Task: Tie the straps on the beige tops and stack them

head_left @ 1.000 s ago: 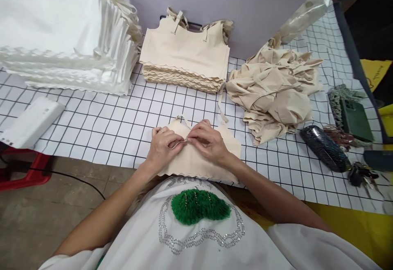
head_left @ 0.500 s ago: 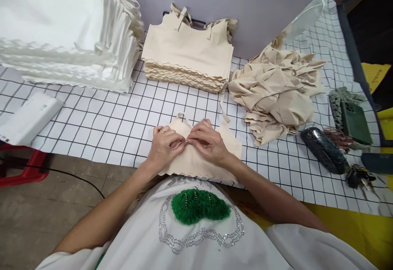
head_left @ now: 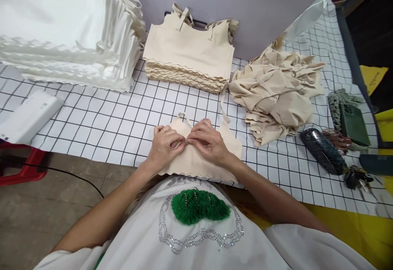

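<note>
A beige garment piece (head_left: 196, 161) with a scalloped lower edge lies flat at the table's near edge, in front of my body. My left hand (head_left: 166, 145) wears a ring and is closed in a pinch on a thin beige strap at the middle of the piece. Fingertip to fingertip with it, my right hand (head_left: 208, 141) pinches the same strap, its palm resting over the cloth. A small strap loop stands up behind my hands. The exact spot between the fingertips is too small to make out.
White garments (head_left: 61, 24) are piled at the back left, above a white box (head_left: 30, 116). Stacked beige garments (head_left: 190, 53) stand at the back, with a crumpled beige heap (head_left: 276, 89) beside them. A glasses case (head_left: 323, 151), phone (head_left: 355, 124) and keys (head_left: 357, 178) lie right.
</note>
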`<action>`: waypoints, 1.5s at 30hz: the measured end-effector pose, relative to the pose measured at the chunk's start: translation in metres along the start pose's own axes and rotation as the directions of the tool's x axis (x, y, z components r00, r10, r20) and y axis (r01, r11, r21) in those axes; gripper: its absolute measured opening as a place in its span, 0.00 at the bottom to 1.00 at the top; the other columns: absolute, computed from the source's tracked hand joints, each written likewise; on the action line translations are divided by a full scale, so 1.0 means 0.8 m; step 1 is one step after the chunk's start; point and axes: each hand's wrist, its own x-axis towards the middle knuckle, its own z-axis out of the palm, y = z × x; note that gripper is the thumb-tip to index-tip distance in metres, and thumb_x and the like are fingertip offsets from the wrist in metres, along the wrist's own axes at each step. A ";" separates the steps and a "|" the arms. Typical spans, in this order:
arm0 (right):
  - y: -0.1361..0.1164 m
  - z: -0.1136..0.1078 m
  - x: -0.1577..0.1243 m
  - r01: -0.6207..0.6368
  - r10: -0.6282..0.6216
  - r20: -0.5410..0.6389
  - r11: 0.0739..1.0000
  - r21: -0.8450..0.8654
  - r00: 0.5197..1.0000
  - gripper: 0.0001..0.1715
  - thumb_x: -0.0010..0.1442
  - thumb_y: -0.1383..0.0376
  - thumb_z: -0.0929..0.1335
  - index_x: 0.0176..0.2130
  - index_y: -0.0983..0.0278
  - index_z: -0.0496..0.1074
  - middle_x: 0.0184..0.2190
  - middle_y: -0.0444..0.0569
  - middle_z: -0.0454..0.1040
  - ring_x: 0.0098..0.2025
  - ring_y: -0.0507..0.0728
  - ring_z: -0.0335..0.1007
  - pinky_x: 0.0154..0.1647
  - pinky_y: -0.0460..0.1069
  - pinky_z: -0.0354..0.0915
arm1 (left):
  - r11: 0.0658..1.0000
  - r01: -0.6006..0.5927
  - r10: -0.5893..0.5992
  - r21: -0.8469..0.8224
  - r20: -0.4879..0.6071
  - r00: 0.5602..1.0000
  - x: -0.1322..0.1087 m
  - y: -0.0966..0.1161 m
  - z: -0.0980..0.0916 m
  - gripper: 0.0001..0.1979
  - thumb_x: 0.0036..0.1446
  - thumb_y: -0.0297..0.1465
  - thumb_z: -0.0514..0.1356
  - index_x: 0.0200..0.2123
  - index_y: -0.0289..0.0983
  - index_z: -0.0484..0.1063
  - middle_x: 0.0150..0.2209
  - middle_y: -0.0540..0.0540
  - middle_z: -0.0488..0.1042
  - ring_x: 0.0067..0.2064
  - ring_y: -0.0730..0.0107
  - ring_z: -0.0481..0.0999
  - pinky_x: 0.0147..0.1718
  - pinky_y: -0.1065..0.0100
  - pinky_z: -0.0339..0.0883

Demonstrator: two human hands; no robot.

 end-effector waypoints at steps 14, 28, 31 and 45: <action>-0.001 0.000 0.001 0.051 -0.050 -0.018 0.999 0.019 0.999 0.05 0.66 0.68 0.70 0.37 0.61 0.78 0.31 0.49 0.76 0.40 0.59 0.67 0.44 0.59 0.63 | 1.000 0.021 -0.021 -0.001 0.020 1.000 0.000 0.000 0.000 0.08 0.61 0.30 0.63 0.28 0.40 0.76 0.22 0.54 0.71 0.30 0.68 0.68 0.45 0.58 0.56; -0.003 -0.003 0.003 0.003 -0.003 0.035 1.000 -0.004 0.999 0.07 0.67 0.66 0.69 0.36 0.60 0.78 0.31 0.49 0.76 0.41 0.60 0.67 0.47 0.60 0.64 | 0.999 0.043 -0.043 0.004 0.035 0.998 0.001 -0.001 0.000 0.07 0.61 0.31 0.64 0.28 0.41 0.77 0.21 0.53 0.72 0.30 0.67 0.69 0.46 0.57 0.56; -0.003 -0.002 0.003 0.034 -0.034 0.010 0.999 0.006 0.999 0.06 0.66 0.66 0.70 0.36 0.61 0.78 0.31 0.50 0.76 0.41 0.59 0.67 0.45 0.59 0.64 | 1.000 0.025 -0.025 0.003 0.027 0.999 0.000 0.000 0.000 0.07 0.61 0.31 0.64 0.29 0.40 0.77 0.21 0.54 0.71 0.30 0.68 0.68 0.46 0.58 0.56; -0.001 -0.007 0.005 0.042 -0.042 0.061 0.999 -0.008 0.997 0.07 0.67 0.67 0.69 0.37 0.61 0.77 0.31 0.50 0.75 0.42 0.60 0.66 0.46 0.60 0.65 | 0.999 0.036 -0.036 0.003 0.040 0.999 0.001 0.000 -0.001 0.09 0.62 0.32 0.63 0.28 0.40 0.76 0.21 0.54 0.71 0.30 0.68 0.68 0.46 0.58 0.55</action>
